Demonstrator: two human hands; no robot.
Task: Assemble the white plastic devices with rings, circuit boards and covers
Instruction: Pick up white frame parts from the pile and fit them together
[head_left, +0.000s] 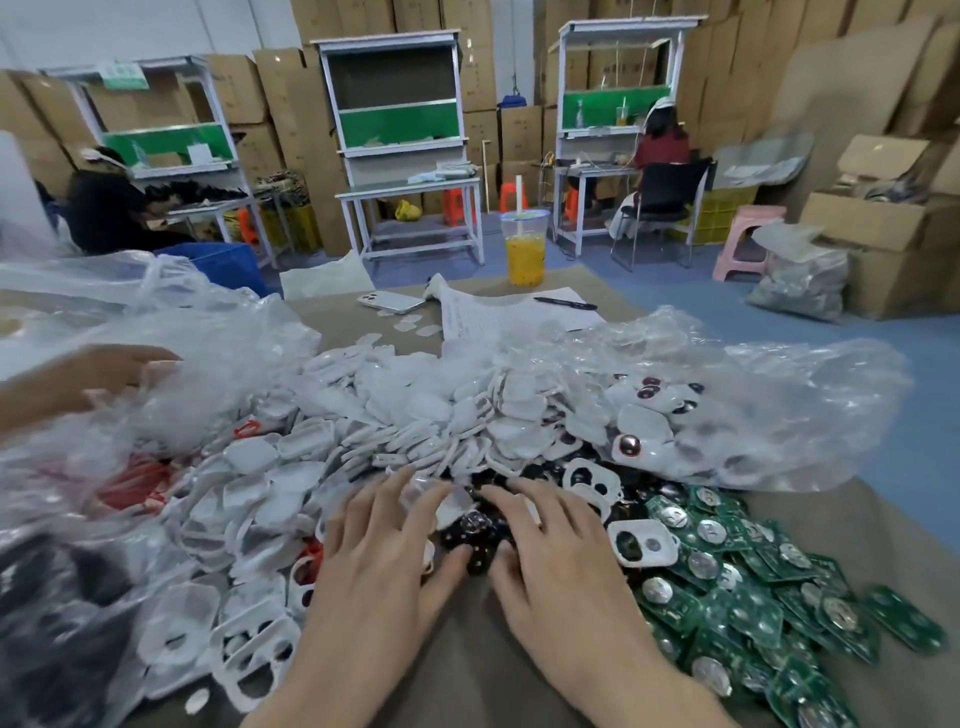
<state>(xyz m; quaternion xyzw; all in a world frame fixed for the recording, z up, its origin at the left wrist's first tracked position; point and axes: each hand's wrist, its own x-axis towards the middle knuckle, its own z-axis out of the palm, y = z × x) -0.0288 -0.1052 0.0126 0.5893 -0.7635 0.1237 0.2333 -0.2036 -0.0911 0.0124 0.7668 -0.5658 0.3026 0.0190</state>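
My left hand (379, 556) and my right hand (561, 561) lie side by side, palms down, fingers spread over a small pile of dark parts (475, 530) at the table's middle. The fingertips touch the pile; neither hand grips anything. White plastic covers (415, 410) are heaped behind the hands. White housings with cut-outs (249, 660) lie to the left. One housing (641, 543) sits just right of my right hand. Green circuit boards with round metal discs (737, 587) spread out to the right. Red rings (135, 486) show under clear plastic at the left.
Another person's hand (111, 371) reaches into clear plastic bags (171, 332) at the far left. Bubble wrap (753, 395) covers parts at the right. A cup of yellow drink (525, 249), a phone (393, 302), papers and a pen (565, 303) stand at the table's far edge.
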